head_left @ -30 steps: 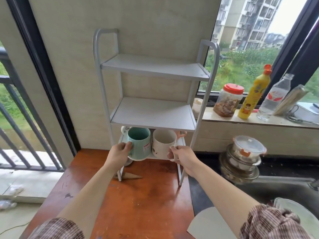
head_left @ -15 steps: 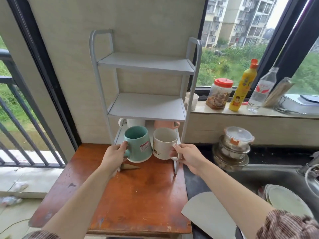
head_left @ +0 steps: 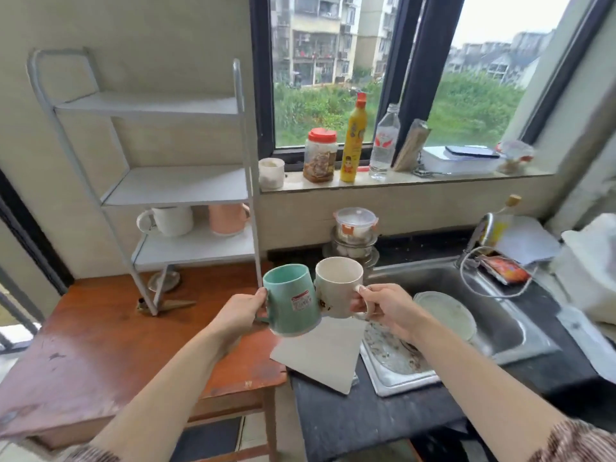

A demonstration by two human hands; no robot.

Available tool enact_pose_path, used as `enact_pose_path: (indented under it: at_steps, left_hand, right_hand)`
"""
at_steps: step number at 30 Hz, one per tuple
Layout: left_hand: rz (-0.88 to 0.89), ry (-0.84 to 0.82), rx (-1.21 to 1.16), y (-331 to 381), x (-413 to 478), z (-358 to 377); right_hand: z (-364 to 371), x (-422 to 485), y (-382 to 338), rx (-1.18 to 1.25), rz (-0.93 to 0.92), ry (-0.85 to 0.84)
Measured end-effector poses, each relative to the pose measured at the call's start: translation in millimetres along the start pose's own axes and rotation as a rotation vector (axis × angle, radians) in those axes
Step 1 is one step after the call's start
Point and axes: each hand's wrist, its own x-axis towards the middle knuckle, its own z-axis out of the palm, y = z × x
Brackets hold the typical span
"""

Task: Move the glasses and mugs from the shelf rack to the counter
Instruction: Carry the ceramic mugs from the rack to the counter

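Note:
My left hand grips the handle of a teal mug, held in the air over the edge of the wooden table. Beside it, my right hand grips the handle of a cream mug; the two mugs touch. Both hang to the right of the white shelf rack, above a white board on the dark counter. On the rack's lowest shelf stand a white mug and a pink mug. The two upper shelves are bare.
The rack stands on a reddish wooden table. A steel sink with a plate lies to the right. Stacked lidded containers sit behind the mugs. Jar, yellow bottle and water bottle line the windowsill.
Both hands have lifted the teal and cream mugs out of the rack's lowest shelf and carried them right, toward the counter. The view has turned right as well.

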Motion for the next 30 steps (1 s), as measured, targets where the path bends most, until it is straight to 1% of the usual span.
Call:
enact_pose_path:
  at_steps: [3,5,6,9,13,15,19,22,25,30]
  left_hand:
    - [-0.024,-0.083,-0.025,-3,-14,73]
    - [-0.007,-0.124,0.010,-4,-28,125]
    - [0.001,-0.154,0.033,-5,-37,152]
    - [-0.043,-0.253,-0.009,-10,-70,231]
    - [-0.055,-0.335,0.038,-15,-115,330]
    - [-0.051,-0.368,0.065,-16,-136,379]
    - [-0.056,-0.546,0.130,-13,-173,473]
    - [-0.037,-0.608,0.183,-7,-199,541]
    - [-0.037,-0.675,0.184,-1,-225,610]
    - [-0.110,-0.799,0.157,-4,-266,719]
  right_hand:
    - [-59,-43,31,0.034,0.019,0.066]
    - [-97,-73,51,0.054,0.026,0.122]
    - [-117,-90,62,0.059,0.024,0.164]
    - [-171,-140,97,0.085,0.035,0.292]
    - [-244,-204,143,0.185,0.108,0.421]
    - [-280,-238,164,0.211,0.145,0.501]
    - [-343,-302,201,0.264,0.183,0.678]
    - [-383,-345,223,0.303,0.213,0.820]
    - [-423,-381,249,0.386,0.224,0.972]
    - [-488,-428,294,0.508,0.247,1.177]
